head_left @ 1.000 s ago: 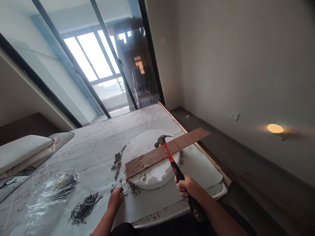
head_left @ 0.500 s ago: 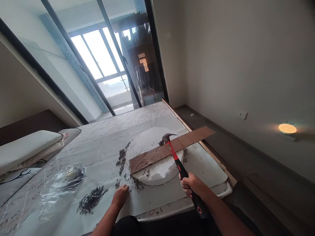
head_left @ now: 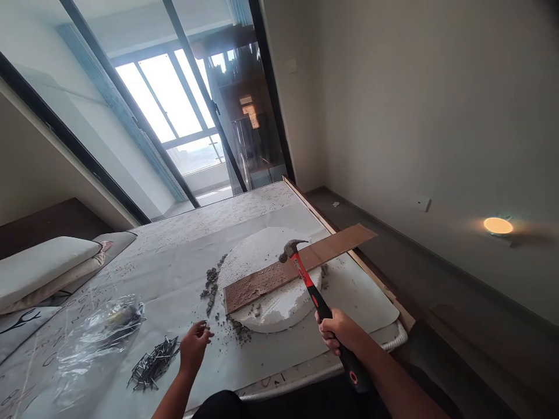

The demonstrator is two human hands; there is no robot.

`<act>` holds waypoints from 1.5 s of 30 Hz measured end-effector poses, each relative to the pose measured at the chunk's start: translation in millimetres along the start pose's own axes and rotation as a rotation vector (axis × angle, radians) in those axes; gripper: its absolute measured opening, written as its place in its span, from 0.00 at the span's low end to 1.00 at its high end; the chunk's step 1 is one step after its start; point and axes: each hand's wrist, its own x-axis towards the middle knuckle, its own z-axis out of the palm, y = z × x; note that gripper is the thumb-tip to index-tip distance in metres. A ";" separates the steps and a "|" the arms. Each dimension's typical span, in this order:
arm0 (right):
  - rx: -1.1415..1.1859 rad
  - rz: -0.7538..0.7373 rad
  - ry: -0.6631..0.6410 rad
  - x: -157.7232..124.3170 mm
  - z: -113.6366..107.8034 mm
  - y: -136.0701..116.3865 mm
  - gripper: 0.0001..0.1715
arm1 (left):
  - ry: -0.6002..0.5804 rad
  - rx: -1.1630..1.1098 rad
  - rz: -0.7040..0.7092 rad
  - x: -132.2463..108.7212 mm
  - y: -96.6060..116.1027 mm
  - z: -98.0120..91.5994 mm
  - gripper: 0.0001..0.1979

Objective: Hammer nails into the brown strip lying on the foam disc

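My right hand (head_left: 338, 330) is wrapped round the black grip of a claw hammer (head_left: 301, 269) with a red neck. The hammer's head hangs over a brown wooden board (head_left: 257, 285), whose left part is dotted with many small marks. That board lies across a round white slab (head_left: 279, 311) and sticks out past it on the right. My left hand (head_left: 194, 347) is held left of the slab, its fingers curled and pinched; whatever sits in them is too small to make out. Close by on its left lies a pile of nails (head_left: 155, 364).
Grey crumbs (head_left: 212, 285) lie around the slab on a white sheet (head_left: 174, 291). A clear plastic bag (head_left: 100, 331) rests left of the nails, with pillows (head_left: 48, 265) beyond. A wooden edge (head_left: 384, 291) runs along the right side, near the wall.
My left hand has moved left toward the nail pile and turned, fingers now raised. My right hand keeps the hammer in nearly the same place. The view has shifted slightly.
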 end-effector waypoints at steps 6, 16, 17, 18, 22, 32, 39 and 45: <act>-0.007 0.006 0.010 -5.7 0.2 -5.7 0.15 | -0.135 -0.535 -0.018 12.9 87.4 -10.2 0.24; -0.001 0.018 0.004 5.1 -5.8 -9.0 0.16 | -0.600 -0.952 -0.201 64.9 213.3 117.2 0.07; -0.003 0.024 0.010 6.0 -7.2 -9.7 0.16 | -0.602 -0.983 -0.223 71.4 215.3 128.6 0.06; -0.003 0.027 0.017 6.9 -9.0 -10.1 0.16 | -0.594 -1.014 -0.246 77.6 216.0 138.6 0.05; 0.021 0.020 0.044 9.3 -18.2 -10.2 0.16 | -0.561 -1.094 -0.312 95.5 211.3 166.4 0.06; 0.056 0.031 0.062 10.3 -29.7 -10.8 0.16 | -0.636 -0.985 -0.281 95.6 210.5 179.1 0.06; 0.038 0.022 0.051 10.6 -26.6 -7.6 0.14 | -0.640 -0.920 -0.366 93.1 215.8 173.8 0.06; 0.011 0.028 0.048 12.6 -25.9 -3.3 0.14 | -0.700 -1.041 -0.462 93.5 221.5 168.9 0.11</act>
